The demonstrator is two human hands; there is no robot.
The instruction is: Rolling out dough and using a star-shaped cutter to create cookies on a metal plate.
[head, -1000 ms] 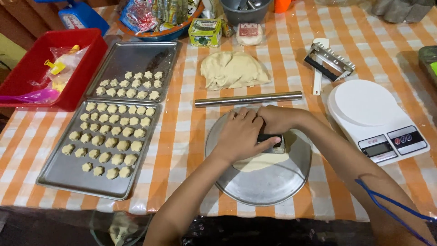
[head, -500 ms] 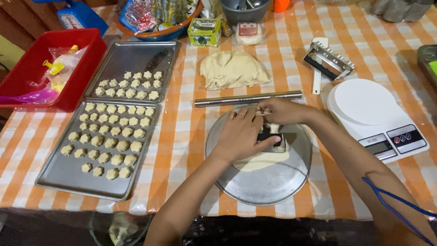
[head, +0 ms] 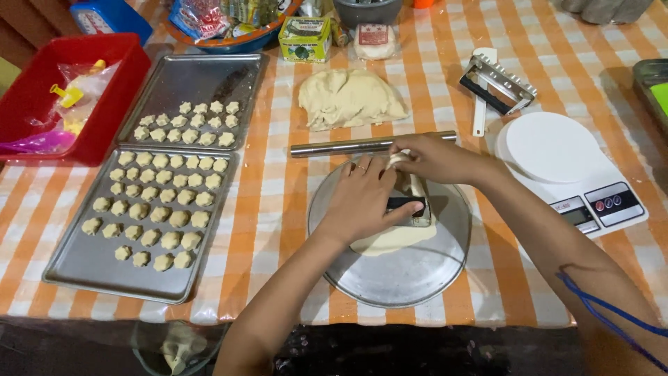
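Observation:
My left hand (head: 363, 198) grips a small black-handled cutter (head: 408, 207) pressed on a flat sheet of pale dough (head: 390, 240). The sheet lies on a round metal tray (head: 407, 278). My right hand (head: 430, 156) pinches a strip of dough (head: 416, 184) at the sheet's far edge, just beyond the cutter. Both hands touch over the tray's upper half.
A steel rolling pin (head: 341, 147) lies just behind the tray, with a dough lump (head: 348, 97) beyond it. Two baking trays (head: 76, 268) (head: 202, 76) of small dough pieces sit left. A white kitchen scale (head: 557, 157) and a roller cutter (head: 497, 83) are right. A red bin (head: 104, 115) stands far left.
My right hand has lifted from the sheet and pulled back toward the rolling pin, raising a strip of dough. My left hand stays on the cutter.

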